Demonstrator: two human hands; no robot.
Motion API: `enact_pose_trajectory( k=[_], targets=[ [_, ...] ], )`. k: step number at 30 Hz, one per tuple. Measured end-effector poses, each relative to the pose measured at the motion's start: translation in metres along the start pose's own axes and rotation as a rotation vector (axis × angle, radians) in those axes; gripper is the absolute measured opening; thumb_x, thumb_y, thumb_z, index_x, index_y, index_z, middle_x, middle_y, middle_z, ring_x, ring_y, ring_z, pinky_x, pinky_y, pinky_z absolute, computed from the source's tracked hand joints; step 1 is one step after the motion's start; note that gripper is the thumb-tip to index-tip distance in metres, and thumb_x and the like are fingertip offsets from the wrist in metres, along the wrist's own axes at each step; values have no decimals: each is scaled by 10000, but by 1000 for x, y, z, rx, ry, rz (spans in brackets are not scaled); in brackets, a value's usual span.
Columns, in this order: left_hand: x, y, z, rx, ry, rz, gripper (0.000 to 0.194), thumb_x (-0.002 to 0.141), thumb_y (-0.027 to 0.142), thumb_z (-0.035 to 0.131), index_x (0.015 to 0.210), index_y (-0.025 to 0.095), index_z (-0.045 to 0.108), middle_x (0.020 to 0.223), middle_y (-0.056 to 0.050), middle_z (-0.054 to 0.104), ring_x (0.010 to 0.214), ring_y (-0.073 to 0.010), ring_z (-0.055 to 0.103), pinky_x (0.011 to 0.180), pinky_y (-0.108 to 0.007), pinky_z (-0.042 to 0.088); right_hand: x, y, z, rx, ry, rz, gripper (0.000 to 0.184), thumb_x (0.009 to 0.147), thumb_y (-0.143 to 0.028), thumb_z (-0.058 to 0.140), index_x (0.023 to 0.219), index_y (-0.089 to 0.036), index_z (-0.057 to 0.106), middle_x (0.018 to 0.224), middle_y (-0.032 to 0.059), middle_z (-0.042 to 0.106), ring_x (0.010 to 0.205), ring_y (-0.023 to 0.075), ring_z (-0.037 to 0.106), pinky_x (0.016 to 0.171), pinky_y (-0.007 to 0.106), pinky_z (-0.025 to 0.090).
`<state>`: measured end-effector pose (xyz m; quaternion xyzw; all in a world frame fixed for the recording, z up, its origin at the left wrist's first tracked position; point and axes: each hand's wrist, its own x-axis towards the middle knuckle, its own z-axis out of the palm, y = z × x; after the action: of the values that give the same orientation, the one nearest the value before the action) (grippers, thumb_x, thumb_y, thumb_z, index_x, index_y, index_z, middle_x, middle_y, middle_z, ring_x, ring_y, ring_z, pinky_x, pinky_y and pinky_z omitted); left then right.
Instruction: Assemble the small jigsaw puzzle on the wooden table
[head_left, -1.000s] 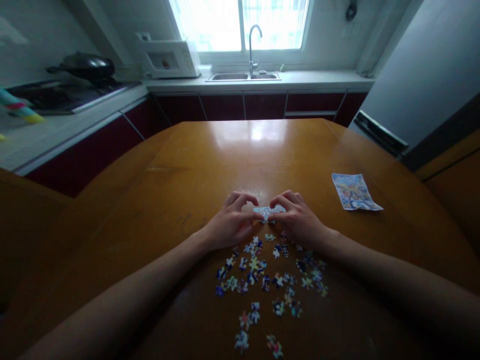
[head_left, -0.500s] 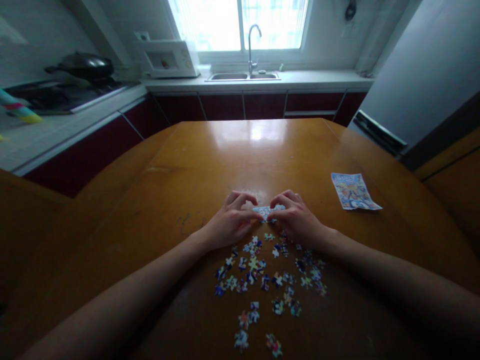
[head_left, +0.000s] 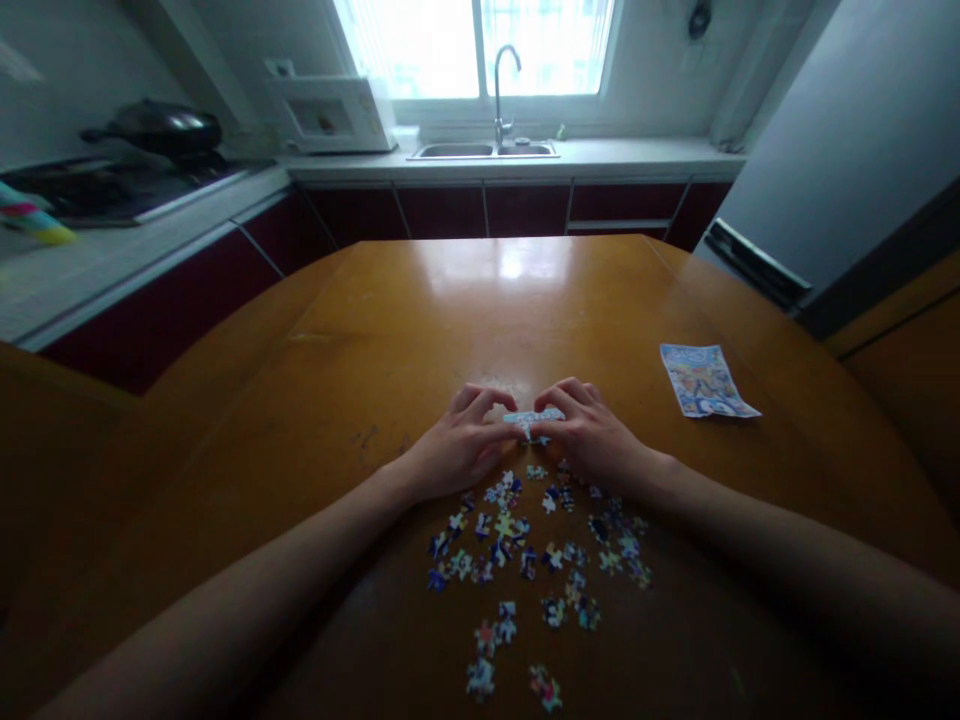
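Observation:
A small joined section of jigsaw puzzle [head_left: 534, 418], pale blue and white, lies between my hands at the middle of the table. My left hand [head_left: 471, 438] grips its left side with bent fingers and thumb. On the right side, my right hand [head_left: 586, 428] holds it the same way, thumb at the near edge and fingers at the far edge. The fingertips and thumbs cover parts of it. Just nearer to me lie several loose puzzle pieces [head_left: 504, 526], scattered in many colours; a few are partly behind my right wrist.
A creased printed picture sheet [head_left: 706, 382] lies on the wooden table [head_left: 360, 330] to the right. Beyond the table's far edge are a counter with a sink [head_left: 457, 151], a white microwave [head_left: 334, 115] and a stove with a pan [head_left: 161, 128]. A fridge [head_left: 832, 150] stands at right.
My thumbs have drawn slightly closer together over the puzzle section, which now looks a little bent or tilted. The whole view has shifted very slightly; the loose pieces have stayed in place.

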<state>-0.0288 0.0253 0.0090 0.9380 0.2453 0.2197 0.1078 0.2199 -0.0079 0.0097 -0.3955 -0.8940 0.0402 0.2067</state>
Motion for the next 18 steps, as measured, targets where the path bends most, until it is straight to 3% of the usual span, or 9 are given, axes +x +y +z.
enact_pose_trajectory(
  k=[8,18],
  targets=[
    [-1,-1,2,10,-17,-11,379,872,69,592,1135,322,695,1294,-59,509,1187,-266,408,1041,-491,461,0,5,4,162,174,78,280,873,-67,577,949,-261,763,1066,70,652,1066,259,486,900,425,411],
    [0,-1,0,-15,5,-4,407,860,33,578,1121,318,703,1262,-59,517,1172,-260,415,1042,-511,454,1,2,2,73,37,21,262,850,-106,639,950,-304,778,1157,57,642,1125,279,478,930,441,388]
  ],
)
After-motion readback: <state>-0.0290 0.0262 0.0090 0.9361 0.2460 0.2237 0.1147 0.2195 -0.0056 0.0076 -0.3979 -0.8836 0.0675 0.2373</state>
